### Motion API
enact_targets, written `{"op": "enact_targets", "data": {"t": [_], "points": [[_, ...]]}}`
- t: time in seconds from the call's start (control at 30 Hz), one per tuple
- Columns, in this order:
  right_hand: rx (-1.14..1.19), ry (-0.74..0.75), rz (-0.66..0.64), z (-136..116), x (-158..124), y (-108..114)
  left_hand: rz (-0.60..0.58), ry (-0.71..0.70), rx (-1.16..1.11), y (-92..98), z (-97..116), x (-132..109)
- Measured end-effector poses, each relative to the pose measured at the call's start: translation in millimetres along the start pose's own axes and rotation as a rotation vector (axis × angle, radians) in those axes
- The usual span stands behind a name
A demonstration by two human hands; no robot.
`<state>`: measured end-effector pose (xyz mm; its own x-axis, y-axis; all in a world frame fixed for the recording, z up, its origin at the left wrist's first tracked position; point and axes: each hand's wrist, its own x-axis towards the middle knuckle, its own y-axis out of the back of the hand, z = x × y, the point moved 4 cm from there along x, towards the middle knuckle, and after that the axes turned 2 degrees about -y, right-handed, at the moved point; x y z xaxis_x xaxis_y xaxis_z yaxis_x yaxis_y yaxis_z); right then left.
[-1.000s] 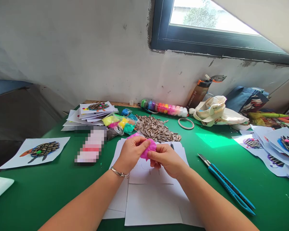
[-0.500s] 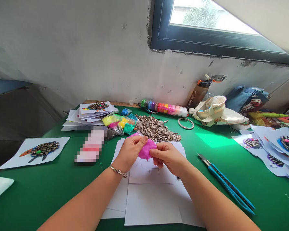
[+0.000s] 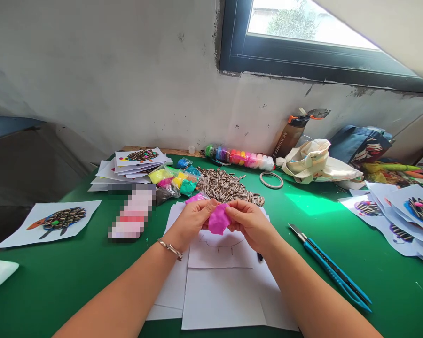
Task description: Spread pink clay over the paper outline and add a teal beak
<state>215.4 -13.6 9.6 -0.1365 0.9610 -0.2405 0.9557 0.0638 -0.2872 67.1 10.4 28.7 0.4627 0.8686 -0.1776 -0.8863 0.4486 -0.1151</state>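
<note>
A flattened, ragged-edged piece of pink modelling clay [image 3: 219, 222] hangs between my two hands, above the paper. My left hand [image 3: 196, 217] pinches its left side between thumb and fingers, and my right hand [image 3: 248, 220] pinches the upper right edge. Below them lies a white sheet [image 3: 220, 256] with a drawn outline, a curved line and short strokes, partly hidden by the hands and clay. More white paper [image 3: 225, 300] is under that sheet. Just beyond my left hand, a pink packet [image 3: 195, 198] shows in part.
Sunflower seeds [image 3: 225, 185] are heaped behind my hands, beside bagged coloured clay [image 3: 178, 178]. A blue utility knife [image 3: 331, 267] with its blade out lies right. Seed pictures [image 3: 61, 220] lie left, with more stacked right. A tape roll [image 3: 271, 180] and bottle [image 3: 291, 136] stand farther back.
My right hand has risen slightly and come closer to my left. The pink clay has shifted a little to the right and changed shape between my fingers.
</note>
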Motion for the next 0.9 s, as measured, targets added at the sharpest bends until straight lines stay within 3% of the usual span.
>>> {"op": "enact_targets", "data": {"t": [0.2,0.43,0.73,0.9], "points": [[0.027,0.019,0.042,-2.8,0.5,7.6,-0.054,0.123,-0.007,4.1,-4.1,-0.5],[-0.063,0.022,0.07,-5.0,3.1,13.7,-0.072,0.128,0.055,10.1,-7.7,3.0],[-0.52,0.099,0.123,-12.3,-0.8,12.7,-0.144,0.087,0.264,13.8,-1.8,3.2],[-0.89,0.088,0.146,-9.3,-9.3,9.5,-0.172,0.076,0.458,10.5,-8.6,2.4]]}}
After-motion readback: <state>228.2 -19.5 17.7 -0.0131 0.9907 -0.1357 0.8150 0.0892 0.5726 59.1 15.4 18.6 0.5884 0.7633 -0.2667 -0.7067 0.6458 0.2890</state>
